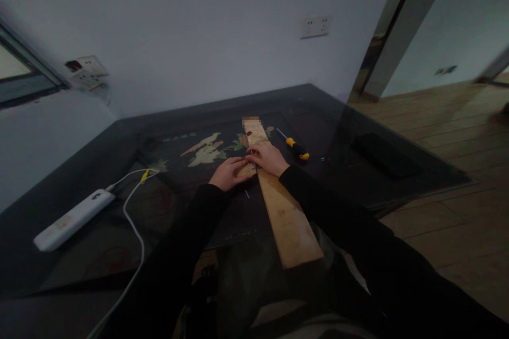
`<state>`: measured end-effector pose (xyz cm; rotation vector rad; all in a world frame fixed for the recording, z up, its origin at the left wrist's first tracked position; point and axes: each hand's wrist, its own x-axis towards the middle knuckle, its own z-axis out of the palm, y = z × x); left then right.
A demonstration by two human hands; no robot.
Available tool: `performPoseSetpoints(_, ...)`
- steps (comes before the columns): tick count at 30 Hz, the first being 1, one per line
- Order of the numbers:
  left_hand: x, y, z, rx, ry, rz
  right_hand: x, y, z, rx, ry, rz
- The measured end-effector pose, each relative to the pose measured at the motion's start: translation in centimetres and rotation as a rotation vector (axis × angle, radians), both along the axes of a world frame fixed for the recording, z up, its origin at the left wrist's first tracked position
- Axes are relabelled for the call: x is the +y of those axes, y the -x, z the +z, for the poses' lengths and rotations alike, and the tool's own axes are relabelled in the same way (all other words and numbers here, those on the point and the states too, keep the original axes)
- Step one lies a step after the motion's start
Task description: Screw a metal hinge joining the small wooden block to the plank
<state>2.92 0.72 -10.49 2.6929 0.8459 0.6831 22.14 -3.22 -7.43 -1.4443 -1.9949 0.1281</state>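
A long pale wooden plank [287, 217] lies on a dark glass-topped table [119, 212], running from the near edge toward the wall. My left hand [229, 172] rests at the plank's left edge, fingers on the wood. My right hand [267, 158] lies on top of the plank, fingers bent and pinching something small that I cannot make out. The two hands touch at the fingertips. A small thin metal piece [247, 194] lies on the table just below my left hand. Both arms wear dark sleeves.
A screwdriver with a yellow and black handle [296, 146] lies right of the plank. A white power strip [73, 219] with its cable sits at the left. A flat dark object [385, 155] lies at the far right. Wall sockets [315, 26] are behind; wooden floor lies right.
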Motion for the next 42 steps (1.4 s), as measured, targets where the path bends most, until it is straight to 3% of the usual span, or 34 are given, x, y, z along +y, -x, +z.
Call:
performPoseSetpoints(5,-0.3,0.0,0.3,-0.013,0.025,-0.003,-0.9,-3.4,0.7,0.083,-0.101,-0.139)
performPoseSetpoints(10,-0.3,0.0,0.4,-0.013,0.031,-0.007,-3.2,-8.8,0.1,-0.119,-0.056,-0.431)
performPoseSetpoints(13,-0.2,0.0,0.4,-0.006,0.037,0.002,-4.4,-10.1,-0.8,-0.260,0.040,-0.544)
performPoseSetpoints(18,-0.3,0.0,0.3,-0.006,0.028,0.010,-4.7,-9.3,-2.0,-0.387,0.225,-0.569)
performPoseSetpoints(31,-0.5,0.0,0.2,-0.014,0.034,0.042,-4.3,-9.2,-1.5,-0.317,0.195,-0.536)
performPoseSetpoints(35,-0.5,0.1,0.3,-0.004,0.042,0.039,-4.4,-9.9,0.5,-0.096,0.004,-0.493)
performPoseSetpoints(38,-0.4,0.1,0.2,0.000,0.032,0.023,-4.1,-10.0,3.1,0.217,-0.224,-0.357)
performPoseSetpoints(42,-0.2,0.2,0.0,0.007,0.012,0.018,-3.0,-8.4,5.9,0.771,-0.313,-0.115)
